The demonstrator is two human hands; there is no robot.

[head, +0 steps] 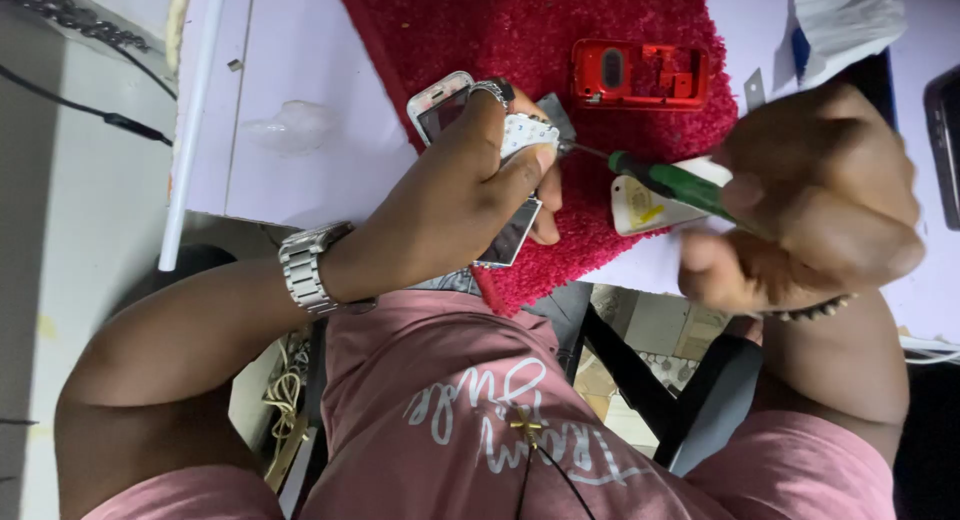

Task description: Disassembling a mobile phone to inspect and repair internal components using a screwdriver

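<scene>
Phone (470, 160) opened, silver-edged, keypad white; screwdriver (670, 183) green-handled.

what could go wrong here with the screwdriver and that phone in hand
The screwdriver tip sits right beside the left hand thumb, so a slip could jab it. The phone is held above the red mat near the table edge, so loose small parts might drop to the floor.
</scene>
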